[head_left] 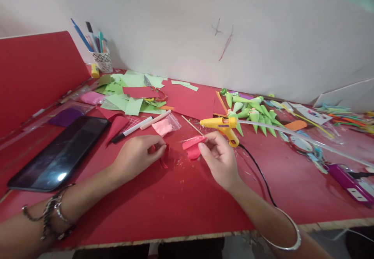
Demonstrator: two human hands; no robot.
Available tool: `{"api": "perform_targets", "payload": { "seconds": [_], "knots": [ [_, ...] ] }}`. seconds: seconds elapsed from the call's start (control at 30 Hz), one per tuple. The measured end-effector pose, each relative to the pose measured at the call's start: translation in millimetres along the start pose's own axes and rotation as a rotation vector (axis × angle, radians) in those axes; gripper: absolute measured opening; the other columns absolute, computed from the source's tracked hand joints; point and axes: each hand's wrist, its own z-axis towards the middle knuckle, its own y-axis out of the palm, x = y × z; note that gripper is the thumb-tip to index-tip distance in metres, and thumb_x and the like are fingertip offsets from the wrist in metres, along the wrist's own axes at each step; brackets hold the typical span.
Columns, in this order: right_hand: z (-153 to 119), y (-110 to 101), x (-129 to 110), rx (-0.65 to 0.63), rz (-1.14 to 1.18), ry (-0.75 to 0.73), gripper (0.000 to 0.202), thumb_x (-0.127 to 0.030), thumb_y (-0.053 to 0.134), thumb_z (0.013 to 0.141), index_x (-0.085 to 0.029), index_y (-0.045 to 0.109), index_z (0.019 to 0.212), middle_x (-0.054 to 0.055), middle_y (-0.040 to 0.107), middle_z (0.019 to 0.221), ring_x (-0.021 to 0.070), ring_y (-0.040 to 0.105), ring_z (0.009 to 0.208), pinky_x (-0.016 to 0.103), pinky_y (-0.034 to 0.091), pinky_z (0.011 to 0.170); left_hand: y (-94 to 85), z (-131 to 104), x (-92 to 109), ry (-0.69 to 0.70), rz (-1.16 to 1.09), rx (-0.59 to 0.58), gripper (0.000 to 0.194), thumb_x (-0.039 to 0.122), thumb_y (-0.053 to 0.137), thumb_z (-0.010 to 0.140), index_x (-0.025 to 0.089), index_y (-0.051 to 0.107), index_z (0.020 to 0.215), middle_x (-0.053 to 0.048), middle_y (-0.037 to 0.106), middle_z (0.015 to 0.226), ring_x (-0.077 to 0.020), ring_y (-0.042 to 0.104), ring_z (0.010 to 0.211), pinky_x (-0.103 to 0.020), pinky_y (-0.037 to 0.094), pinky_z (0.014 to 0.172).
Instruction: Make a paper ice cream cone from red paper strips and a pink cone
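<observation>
My right hand (220,159) holds a piece of red paper (191,148) between thumb and fingers; its upper edge is rolled over. To the left, the fingertips of my left hand (140,154) are pinched on a small dark red strip (164,161), partly hidden by the fingers, that looks like paper. The two hands are a short way apart, just above the red table top. Directly behind my right hand lies a yellow glue gun (219,124) with a long clear glue stick in its back. A thin wooden stick (191,124) rests near its nozzle.
A black phone (61,154) lies at the left. Green paper scraps (119,101), scissors (162,94) and a red sheet (189,99) are farther back. Green paper cones (254,111) sit behind the glue gun. A purple power strip (349,183) is at the right; the gun's black cord (261,173) crosses the table.
</observation>
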Motion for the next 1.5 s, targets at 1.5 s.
{"api": "perform_targets", "payload": {
  "seconds": [1.5],
  "knots": [
    [-1.0,1.6,4.1,-0.252,-0.134,-0.002,0.024,-0.009,0.046,0.076,-0.022,0.048,0.096,0.002,0.057,0.093,0.0123,0.057,0.084,0.023,0.048,0.069,-6.2,1.0,5.4,-0.028,-0.533,-0.061,0.019,0.031,0.037,0.079,0.017,0.045,0.068,0.002,0.046,0.063,-0.0105,0.045,0.059,-0.020,0.040,0.055]
  ]
}}
